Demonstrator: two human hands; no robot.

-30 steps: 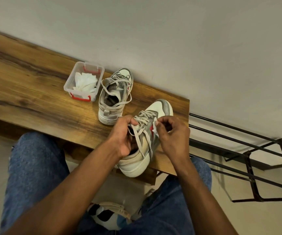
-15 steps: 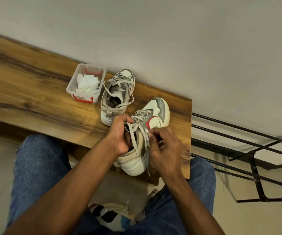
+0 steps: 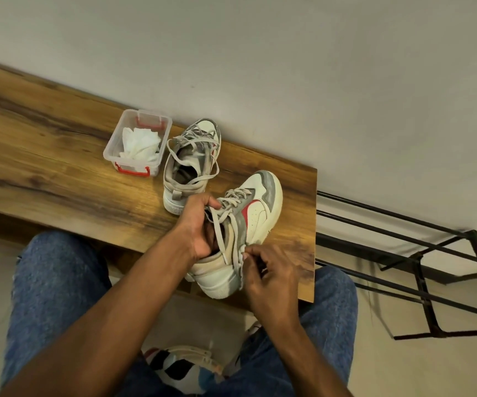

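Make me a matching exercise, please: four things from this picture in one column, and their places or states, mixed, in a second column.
1. red-marked sneaker
2. second sneaker
3. clear box
4. black rack

a. holds white wipes
b. stands beyond the end of the table
c. gripped by the left hand
d. stands next to the box, laces loose

Pairs: 1-c, 2-d, 3-a, 4-b.

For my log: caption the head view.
Left hand grips the sneaker; right hand pinches a white scrap at its side, on a wooden bench.
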